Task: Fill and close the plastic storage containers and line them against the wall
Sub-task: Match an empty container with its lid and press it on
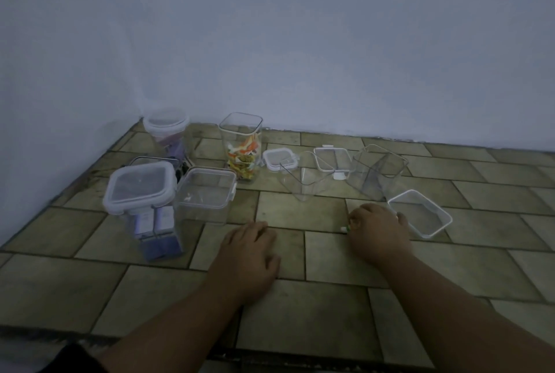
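Left hand (250,248) flat on floor (315,306), empty; right hand (377,230) pinching small green-white item (345,228) — containers unlabelled

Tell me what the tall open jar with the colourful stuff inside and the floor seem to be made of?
The tall open jar looks like clear, glossy hard plastic: its contents and the floor show straight through its walls. The floor appears to be matte stone or ceramic tile, greenish-brown, laid in rectangles with dark joints; which of the two is unclear.
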